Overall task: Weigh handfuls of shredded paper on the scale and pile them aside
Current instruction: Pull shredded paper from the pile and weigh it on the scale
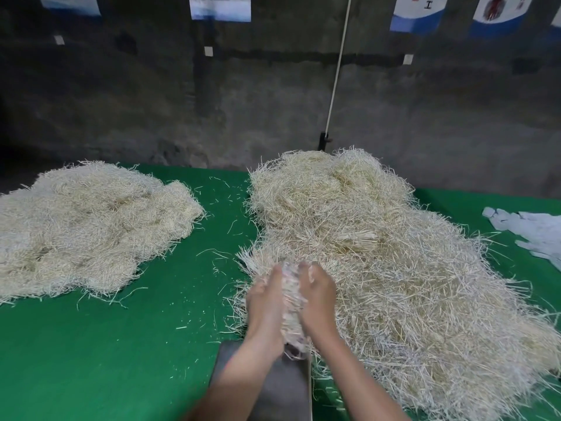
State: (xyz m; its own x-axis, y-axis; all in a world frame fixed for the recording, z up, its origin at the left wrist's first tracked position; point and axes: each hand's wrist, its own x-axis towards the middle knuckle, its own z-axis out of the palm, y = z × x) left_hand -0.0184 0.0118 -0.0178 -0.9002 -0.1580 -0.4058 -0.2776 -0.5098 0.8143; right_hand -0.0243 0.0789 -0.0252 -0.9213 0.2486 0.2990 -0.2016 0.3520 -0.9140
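The left hand (263, 299) and right hand (319, 294) were cupped close together round a handful of shredded paper (290, 302), just over the far edge of the dark scale (282, 387). A large heap (379, 253) spread right of the scale. A smaller pile (91, 220) lay well to its left on the green table (121, 360). The task looked partly done, with most of the paper still to weigh.

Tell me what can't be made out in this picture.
All in the head view:
- Dark grey flat slab, perhaps the scale: forearms cover it, bottom edge cuts it; no display shows.
- Pale shredded-paper handful between left hand and right hand: motion blur hides the finger grip.
- White crumpled sheets: cut off by right edge.
- Blue-and-white wall posters: top edge cuts them; print too small.
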